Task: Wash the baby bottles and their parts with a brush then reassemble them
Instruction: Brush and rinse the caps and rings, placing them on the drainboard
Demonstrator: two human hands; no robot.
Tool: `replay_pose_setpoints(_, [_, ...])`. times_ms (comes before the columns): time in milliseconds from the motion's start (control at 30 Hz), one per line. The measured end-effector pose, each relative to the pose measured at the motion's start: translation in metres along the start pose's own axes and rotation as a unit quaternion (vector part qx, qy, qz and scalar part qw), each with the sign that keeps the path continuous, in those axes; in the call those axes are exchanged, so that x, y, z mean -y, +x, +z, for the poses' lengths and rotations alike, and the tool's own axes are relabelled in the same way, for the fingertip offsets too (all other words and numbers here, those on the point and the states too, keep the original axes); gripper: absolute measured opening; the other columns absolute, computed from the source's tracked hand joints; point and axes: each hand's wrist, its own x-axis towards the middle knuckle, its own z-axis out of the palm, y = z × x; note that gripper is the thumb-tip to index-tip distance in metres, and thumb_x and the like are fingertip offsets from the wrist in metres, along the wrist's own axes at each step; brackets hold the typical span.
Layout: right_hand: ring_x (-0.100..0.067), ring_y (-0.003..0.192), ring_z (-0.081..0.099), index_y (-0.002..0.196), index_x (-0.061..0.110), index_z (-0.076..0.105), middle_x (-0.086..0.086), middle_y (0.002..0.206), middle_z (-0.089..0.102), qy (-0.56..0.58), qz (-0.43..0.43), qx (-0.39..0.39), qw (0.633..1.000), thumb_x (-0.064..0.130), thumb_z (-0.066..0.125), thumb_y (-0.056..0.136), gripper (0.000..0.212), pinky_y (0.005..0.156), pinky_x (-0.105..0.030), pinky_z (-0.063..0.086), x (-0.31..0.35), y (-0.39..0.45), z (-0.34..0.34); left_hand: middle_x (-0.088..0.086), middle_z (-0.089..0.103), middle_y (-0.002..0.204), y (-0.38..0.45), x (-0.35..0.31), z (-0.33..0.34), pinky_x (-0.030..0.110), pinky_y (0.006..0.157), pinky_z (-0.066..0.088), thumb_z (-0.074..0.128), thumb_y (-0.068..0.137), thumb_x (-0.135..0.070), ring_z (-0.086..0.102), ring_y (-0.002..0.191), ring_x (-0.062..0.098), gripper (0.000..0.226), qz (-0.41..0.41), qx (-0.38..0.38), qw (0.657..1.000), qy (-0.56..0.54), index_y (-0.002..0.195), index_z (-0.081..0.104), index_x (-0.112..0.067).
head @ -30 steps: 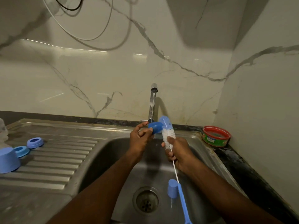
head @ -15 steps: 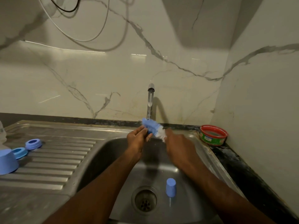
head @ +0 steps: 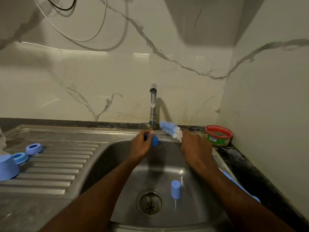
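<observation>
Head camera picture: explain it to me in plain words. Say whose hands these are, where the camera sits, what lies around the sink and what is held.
There is no machine here. A person wears one camera on the head, looking forward and down, so both arms reach in from the bottom edge.

The left hand has a small dark blue bottle part in its grip. The right hand holds a bottle brush, bristles pointing toward the tap; the brush's blue handle shows past the forearm.

In the steel sink a light blue cap stands beside the drain. On the ribbed drainboard to the left lie two blue rings and a larger blue cup. A red-rimmed tub sits in the right corner.
</observation>
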Motion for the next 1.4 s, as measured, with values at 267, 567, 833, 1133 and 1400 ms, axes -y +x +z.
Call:
replay_pose_setpoints(267, [-0.021,0.095,0.065,0.134,0.023,0.047,-0.004,0.114,0.067,0.002,-0.008,0.043,0.999,0.035,0.059,0.098,0.041,0.065,-0.031,0.041,0.003,-0.005,0.008,0.003,0.044,0.133,-0.008,0.008,-0.006,0.019,0.096,0.042,0.083,0.081,-0.021,0.046,0.118,0.012,0.044,0.111,0.034,0.971,0.207,0.12,0.062,-0.02])
replay_pose_setpoints(567, [-0.027,0.091,0.066,0.124,0.022,0.049,-0.006,0.107,0.068,0.039,-0.007,0.049,0.998,0.028,0.057,0.094,0.032,0.063,-0.034,0.04,-0.005,-0.005,0.011,0.005,0.062,0.133,-0.011,0.005,-0.011,0.027,0.097,0.05,0.084,0.08,-0.015,0.059,0.121,0.017,0.061,0.023,-0.006,0.992,0.127,0.134,0.055,-0.013])
replay_pose_setpoints(833, [-0.026,0.094,0.065,0.121,0.023,0.055,-0.005,0.106,0.069,0.041,-0.001,0.025,0.999,0.036,0.052,0.097,0.027,0.07,-0.034,0.047,-0.002,-0.005,0.006,0.007,0.062,0.134,-0.013,0.01,-0.01,0.035,0.103,0.053,0.083,0.08,-0.011,0.06,0.123,0.02,0.06,0.038,0.058,0.984,0.167,0.135,0.058,-0.013])
replay_pose_setpoints(1133, [-0.023,0.095,0.065,0.122,0.023,0.059,-0.004,0.11,0.069,0.018,-0.019,0.026,0.999,0.037,0.051,0.1,0.028,0.075,-0.033,0.047,-0.006,0.0,0.006,0.007,0.045,0.145,-0.009,-0.004,-0.009,0.039,0.106,0.048,0.077,0.086,-0.015,0.049,0.128,0.025,0.07,0.161,0.107,0.869,0.456,0.147,0.044,-0.022])
replay_pose_setpoints(1400, [-0.018,0.097,0.067,0.12,0.031,0.067,0.002,0.108,0.071,-0.036,-0.052,0.014,0.998,0.053,0.051,0.098,0.035,0.075,-0.031,0.051,-0.02,0.01,0.007,0.007,0.048,0.139,-0.001,0.003,-0.019,0.035,0.103,0.049,0.073,0.089,-0.019,0.05,0.122,0.02,0.051,0.198,0.087,0.847,0.486,0.136,0.054,-0.019])
